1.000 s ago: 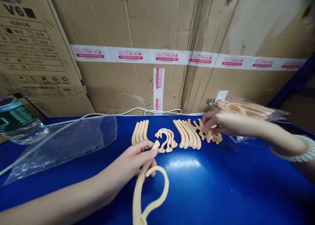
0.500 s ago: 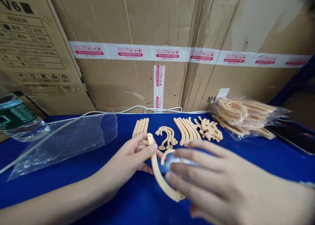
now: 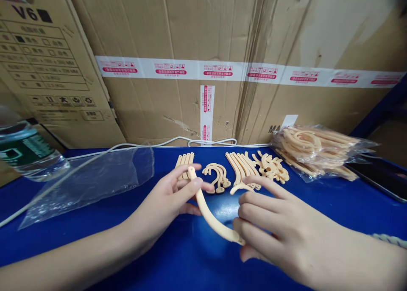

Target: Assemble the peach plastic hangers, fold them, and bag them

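My left hand (image 3: 178, 193) pinches the upper end of a long curved beige strip (image 3: 211, 218), which has a small hole near that end. The strip bows down to the right, and its lower end meets the fingers of my right hand (image 3: 276, 227). Those fingers are curled round that end. Above the knuckles of my right hand shows a thin beige hook (image 3: 241, 188); its lower part is hidden behind the fingers, so I cannot tell whether it joins the strip. Just beyond lie several beige hooks with round feet (image 3: 219, 176).
Several straight strips (image 3: 187, 158), a row of curved strips (image 3: 240, 168) and a pile of small pieces (image 3: 273, 168) lie on the blue table (image 3: 152, 257). Bagged parts (image 3: 314, 149) and a phone (image 3: 381, 178) are at right. A plastic bag (image 3: 104, 172), cable (image 3: 110, 149) and bottle (image 3: 28, 151) are left.
My right hand's spread fingers have curled round the strip's lower end. That end has risen slightly and swung right, and the thin hook has shifted right and up.
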`<state>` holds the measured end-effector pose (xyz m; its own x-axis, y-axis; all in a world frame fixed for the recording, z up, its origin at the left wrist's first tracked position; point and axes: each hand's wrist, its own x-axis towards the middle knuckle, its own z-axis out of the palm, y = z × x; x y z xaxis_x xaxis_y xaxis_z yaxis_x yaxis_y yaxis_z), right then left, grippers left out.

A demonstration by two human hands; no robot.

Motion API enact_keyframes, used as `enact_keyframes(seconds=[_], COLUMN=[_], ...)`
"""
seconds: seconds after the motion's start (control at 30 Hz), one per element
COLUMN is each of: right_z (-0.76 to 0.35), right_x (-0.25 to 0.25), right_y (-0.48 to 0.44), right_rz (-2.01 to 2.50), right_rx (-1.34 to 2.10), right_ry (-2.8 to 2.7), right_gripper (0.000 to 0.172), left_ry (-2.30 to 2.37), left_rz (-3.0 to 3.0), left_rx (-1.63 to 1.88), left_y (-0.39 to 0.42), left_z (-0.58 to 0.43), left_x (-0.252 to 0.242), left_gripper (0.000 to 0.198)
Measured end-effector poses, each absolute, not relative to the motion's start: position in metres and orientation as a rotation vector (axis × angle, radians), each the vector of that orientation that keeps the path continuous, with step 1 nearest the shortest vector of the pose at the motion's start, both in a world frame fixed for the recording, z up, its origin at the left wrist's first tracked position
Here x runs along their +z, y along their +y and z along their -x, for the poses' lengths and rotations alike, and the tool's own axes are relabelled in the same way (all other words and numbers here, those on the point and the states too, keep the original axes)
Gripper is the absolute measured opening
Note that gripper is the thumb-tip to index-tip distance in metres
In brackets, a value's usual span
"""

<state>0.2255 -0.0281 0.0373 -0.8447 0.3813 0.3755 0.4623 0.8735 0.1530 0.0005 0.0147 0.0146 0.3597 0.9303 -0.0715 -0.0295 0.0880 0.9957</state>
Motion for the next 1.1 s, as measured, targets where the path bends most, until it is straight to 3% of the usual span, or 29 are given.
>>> enact_keyframes(seconds=[0.07, 0.17, 0.33, 0.43, 0.6, 0.77, 0.93, 1.1], right_z=[-0.226, -0.226, -0.223, -0.22, -0.218, -0.219, -0.214, -0.222], right_x=[0.04, 0.043, 0.036, 0.031, 0.027, 0.029, 0.03, 0.045], right_y=[-0.028, -0.026, -0.028, -0.032, -0.038, -0.039, -0.041, -0.04], right_rz=[0.667, 0.712, 0.725, 0.709, 0.654, 0.676, 0.662, 0.711], right_rx=[-0.286, -0.264, -0.254, -0.265, -0.46, -0.355, -0.29, -0.179], right_ry=[-2.677, -2.638, -2.617, -2.614, -2.56, -2.561, -2.492, -2.392], right_gripper=[0.035, 0.036, 0.038, 0.036, 0.032, 0.031, 0.032, 0.024], left_ry=[1.006, 1.086, 0.7, 0.595, 0.601, 0.585, 0.516, 0.357], left_rz=[-1.434, -2.011, -2.854, -2.918, -3.013, -3.079, -3.088, -3.227], left_rx=[1.041, 1.269, 1.057, 1.002, 0.951, 0.795, 0.928, 1.315], left_y=[0.016, 0.013, -0.002, -0.009, -0.015, -0.015, -0.016, -0.013], left_z=[0.001, 0.004, 0.004, 0.001, -0.003, -0.003, -0.004, 0.008], left_x=[0.013, 0.01, 0.004, 0.001, 0.005, 0.008, 0.012, 0.02], left_gripper=[0.055, 0.051, 0.031, 0.01, 0.021, 0.031, 0.036, 0.029])
